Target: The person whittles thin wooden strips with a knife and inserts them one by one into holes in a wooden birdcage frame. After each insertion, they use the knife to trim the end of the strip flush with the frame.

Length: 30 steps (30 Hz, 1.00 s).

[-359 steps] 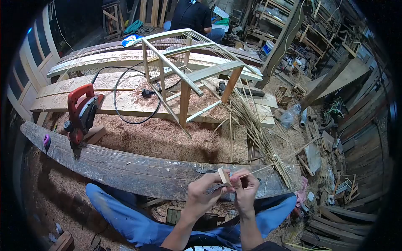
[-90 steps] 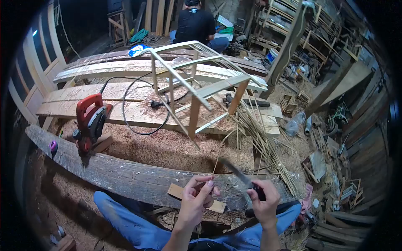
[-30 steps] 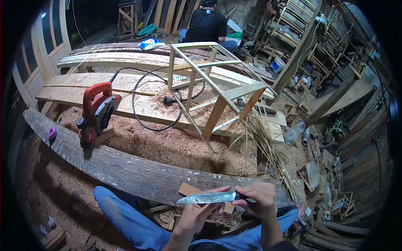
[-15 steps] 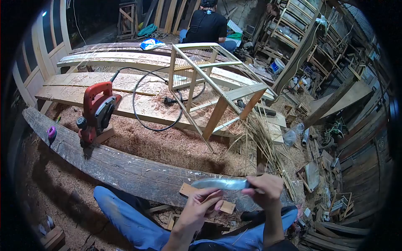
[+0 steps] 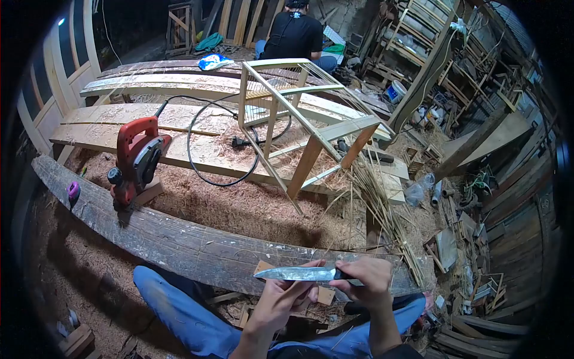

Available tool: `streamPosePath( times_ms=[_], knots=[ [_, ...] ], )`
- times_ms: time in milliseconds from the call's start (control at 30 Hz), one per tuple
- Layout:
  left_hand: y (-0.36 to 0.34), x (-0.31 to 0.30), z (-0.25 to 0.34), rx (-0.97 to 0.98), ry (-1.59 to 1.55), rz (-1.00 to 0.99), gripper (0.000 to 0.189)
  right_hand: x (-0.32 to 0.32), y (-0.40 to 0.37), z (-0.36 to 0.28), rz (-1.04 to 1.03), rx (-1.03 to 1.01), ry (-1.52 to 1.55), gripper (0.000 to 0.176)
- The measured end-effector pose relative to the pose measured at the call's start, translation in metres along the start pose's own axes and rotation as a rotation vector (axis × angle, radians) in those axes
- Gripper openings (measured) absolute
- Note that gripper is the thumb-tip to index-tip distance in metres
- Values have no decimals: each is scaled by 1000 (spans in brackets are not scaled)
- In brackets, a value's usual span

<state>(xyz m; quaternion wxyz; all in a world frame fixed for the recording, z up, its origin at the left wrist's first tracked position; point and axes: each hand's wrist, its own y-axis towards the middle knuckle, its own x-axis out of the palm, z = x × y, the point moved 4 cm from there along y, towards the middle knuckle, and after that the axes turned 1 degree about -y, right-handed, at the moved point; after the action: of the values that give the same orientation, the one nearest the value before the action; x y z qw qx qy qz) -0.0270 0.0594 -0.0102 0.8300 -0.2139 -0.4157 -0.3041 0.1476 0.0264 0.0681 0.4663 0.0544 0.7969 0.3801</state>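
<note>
My right hand (image 5: 369, 281) is closed round the dark handle of a knife (image 5: 296, 274), whose blade points left and lies nearly level. Just beneath the blade, my left hand (image 5: 278, 305) has its fingers bent together, with the index finger reaching up behind the steel. Whatever sits between those fingers is too thin or hidden to make out. A small wooden block (image 5: 326, 295) lies under the hands, partly covered by them. Beyond my right hand, a bundle of thin split strips (image 5: 385, 221) rests slantwise against the worn plank (image 5: 179, 236) in front of me.
A red electric planer (image 5: 139, 157) stands on the plank's left part, near a pink roll (image 5: 73, 190). A slatted wooden frame (image 5: 311, 143) leans over pale boards (image 5: 113, 113) with a looped black cable (image 5: 192, 158). Shavings cover the ground. Another person (image 5: 294, 36) sits at the back.
The knife has moved left and slightly down with my right hand, and its blade now lies closer over my left hand. My left index finger has extended up behind the blade.
</note>
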Motion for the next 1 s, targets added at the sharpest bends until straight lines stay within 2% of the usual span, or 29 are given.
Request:
streamPosePath(
  times_ms=[233, 300, 533, 633, 700, 933, 1000],
  knots=[
    [-4, 8, 5, -13, 32, 25, 44, -1, -1, 3, -28, 17, 8, 36],
    [-5, 11, 8, 14, 123, 39, 42, -1, -1, 5, -11, 15, 23, 35],
    [-8, 9, 2, 73, 157, 42, 42, -6, 1, -5, -34, -7, 30, 34],
    [-9, 9, 2, 4, 136, 43, 42, -6, -1, -2, -42, -18, 5, 35],
    [-10, 13, 5, -104, 172, 157, 43, -9, 0, 0, 24, -14, 3, 34],
    [-3, 13, 2, -97, 72, 80, 40, -16, 0, 9, 18, -42, -40, 34],
    [2, 5, -3, -26, 85, 123, 38, -21, -4, 21, 59, 8, -109, 32]
  ],
)
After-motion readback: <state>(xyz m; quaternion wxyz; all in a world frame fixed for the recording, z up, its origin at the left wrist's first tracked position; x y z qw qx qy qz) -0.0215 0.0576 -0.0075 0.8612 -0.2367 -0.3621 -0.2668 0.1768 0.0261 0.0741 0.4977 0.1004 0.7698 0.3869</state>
